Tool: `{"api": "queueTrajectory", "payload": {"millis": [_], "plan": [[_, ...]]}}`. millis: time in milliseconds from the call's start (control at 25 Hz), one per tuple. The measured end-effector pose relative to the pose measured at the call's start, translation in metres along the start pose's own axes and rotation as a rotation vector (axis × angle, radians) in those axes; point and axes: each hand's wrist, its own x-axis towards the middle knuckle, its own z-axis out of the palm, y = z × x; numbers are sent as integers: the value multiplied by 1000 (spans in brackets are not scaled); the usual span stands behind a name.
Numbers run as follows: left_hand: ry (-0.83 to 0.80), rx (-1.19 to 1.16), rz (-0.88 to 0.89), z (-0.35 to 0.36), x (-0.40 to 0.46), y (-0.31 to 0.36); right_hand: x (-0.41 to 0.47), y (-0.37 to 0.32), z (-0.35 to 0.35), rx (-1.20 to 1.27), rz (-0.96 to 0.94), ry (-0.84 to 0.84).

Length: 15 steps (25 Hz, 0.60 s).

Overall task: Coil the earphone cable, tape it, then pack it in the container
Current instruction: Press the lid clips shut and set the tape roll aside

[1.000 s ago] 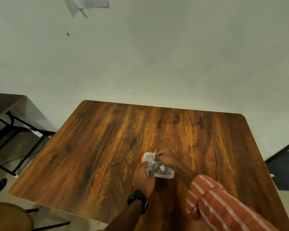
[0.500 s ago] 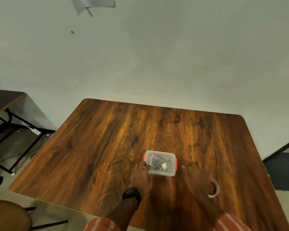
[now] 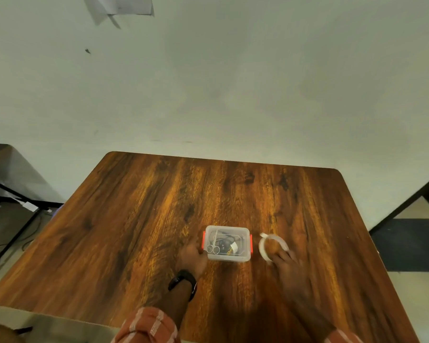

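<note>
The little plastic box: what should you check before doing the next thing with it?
1. Container upright on the table: ok.
2. Coiled earphone cable lying inside it: ok.
3. Tape strip on the coil: looks present, cannot tell if secure.
4. Scissors also inside, beside the cable: ok.
5. Lid: none in view, so not ok for closing.
6. Left hand beside the container's left side; right hand touching the tape roll; grips blurred: cannot tell.
</note>
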Motion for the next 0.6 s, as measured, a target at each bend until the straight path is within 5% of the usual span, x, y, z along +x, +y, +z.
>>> {"api": "queueTrajectory", "payload": {"millis": [160, 440, 600], "plan": [[-5, -79, -30, 1, 3, -3, 38, -57, -2, 17, -196, -28], [-39, -69, -15, -7, -9, 1, 51, -83, 19, -23, -247, -238], [25, 143, 124, -7, -4, 2, 50, -74, 14, 65, -272, -99]]}}
